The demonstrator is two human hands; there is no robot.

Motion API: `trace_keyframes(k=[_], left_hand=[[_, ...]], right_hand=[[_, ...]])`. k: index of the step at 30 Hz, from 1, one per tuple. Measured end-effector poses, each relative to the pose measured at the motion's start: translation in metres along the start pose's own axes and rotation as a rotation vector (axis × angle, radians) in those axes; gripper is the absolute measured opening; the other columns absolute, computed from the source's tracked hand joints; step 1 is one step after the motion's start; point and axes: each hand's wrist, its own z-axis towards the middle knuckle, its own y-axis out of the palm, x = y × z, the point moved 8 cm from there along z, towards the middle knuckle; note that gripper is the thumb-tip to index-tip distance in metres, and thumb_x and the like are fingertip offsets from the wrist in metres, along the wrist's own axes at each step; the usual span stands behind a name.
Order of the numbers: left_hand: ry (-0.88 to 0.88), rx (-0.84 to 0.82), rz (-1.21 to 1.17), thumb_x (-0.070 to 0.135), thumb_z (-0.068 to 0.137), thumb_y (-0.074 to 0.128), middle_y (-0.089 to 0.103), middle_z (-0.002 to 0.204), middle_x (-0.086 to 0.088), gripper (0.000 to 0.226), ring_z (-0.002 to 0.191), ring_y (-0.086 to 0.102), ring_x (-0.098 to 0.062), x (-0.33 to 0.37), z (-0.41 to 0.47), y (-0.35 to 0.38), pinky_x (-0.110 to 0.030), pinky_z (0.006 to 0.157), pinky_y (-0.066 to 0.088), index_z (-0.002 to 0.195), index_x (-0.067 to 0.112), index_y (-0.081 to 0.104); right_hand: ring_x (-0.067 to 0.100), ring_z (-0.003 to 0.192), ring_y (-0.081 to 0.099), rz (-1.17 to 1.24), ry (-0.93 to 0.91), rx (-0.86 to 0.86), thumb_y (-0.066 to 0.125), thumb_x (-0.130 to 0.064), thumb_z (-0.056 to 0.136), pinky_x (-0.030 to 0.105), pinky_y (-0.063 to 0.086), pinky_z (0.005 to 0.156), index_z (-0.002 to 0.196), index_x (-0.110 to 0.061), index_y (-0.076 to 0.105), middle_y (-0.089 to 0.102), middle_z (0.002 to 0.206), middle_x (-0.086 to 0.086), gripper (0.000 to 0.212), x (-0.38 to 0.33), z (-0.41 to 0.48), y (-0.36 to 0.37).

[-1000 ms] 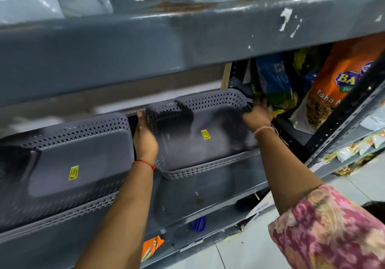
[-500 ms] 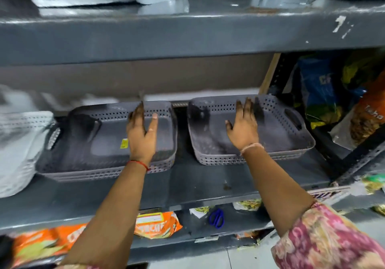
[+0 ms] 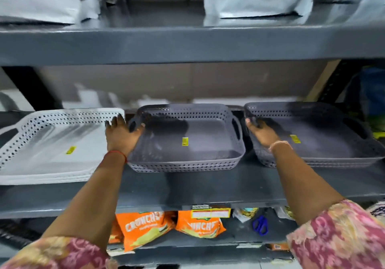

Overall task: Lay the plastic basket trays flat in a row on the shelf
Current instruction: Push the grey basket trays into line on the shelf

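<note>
3 basket trays lay flat on the shelf (image 3: 187, 187); the left hand (image 3: 120, 136) gripped the middle tray (image 3: 187, 143), the right hand (image 3: 261, 132) clasped the right tray (image 3: 325, 143).

Left hand (image 3: 121, 136) moved to middle grey tray (image 3: 187, 139) left handle; right hand (image 3: 263, 133) to right grey tray (image 3: 316, 141) left rim.

My arms, dressed for shelf work

Pink floral sleeves (image 3: 341, 237); a red thread (image 3: 116, 154) circles my left wrist, a pale one (image 3: 279, 143) my right.
</note>
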Motion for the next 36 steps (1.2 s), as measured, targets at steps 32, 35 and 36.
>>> trace_keyframes(k=[32, 35, 36], left_hand=[[-0.062, -0.34, -0.341, -0.001, 0.093, 0.041, 0.047, 0.143, -0.02, 0.045, 0.127, 0.047, -0.035, -0.017, 0.021, 0.031, -0.034, 0.1, 0.038, 0.138, 0.005, 0.041], [-0.072, -0.341, -0.346, -0.002, 0.092, 0.041, 0.049, 0.141, -0.02, 0.045, 0.127, 0.048, -0.035, -0.011, 0.031, 0.032, -0.033, 0.098, 0.038, 0.136, 0.004, 0.042], [-0.078, -0.352, -0.344, -0.002, 0.092, 0.042, 0.05, 0.14, -0.02, 0.045, 0.126, 0.048, -0.035, -0.011, 0.035, 0.034, -0.032, 0.096, 0.038, 0.136, 0.005, 0.043]], right_hand=[[0.023, 0.074, 0.05, -0.19, -0.06, 0.062, 0.039, -0.005, 0.094, 0.026, 0.036, 0.071, 0.138, -0.008, 0.037, 0.06, 0.118, 0.026, 0.044, -0.036, 0.013, 0.036], [0.022, 0.072, 0.049, -0.2, -0.052, 0.061, 0.039, -0.006, 0.094, 0.027, 0.036, 0.07, 0.139, -0.009, 0.034, 0.057, 0.124, 0.026, 0.046, -0.04, 0.029, 0.037], [0.02, 0.075, 0.047, -0.205, -0.055, 0.06, 0.039, -0.007, 0.093, 0.028, 0.036, 0.068, 0.14, -0.01, 0.034, 0.054, 0.13, 0.025, 0.047, -0.041, 0.035, 0.038]])
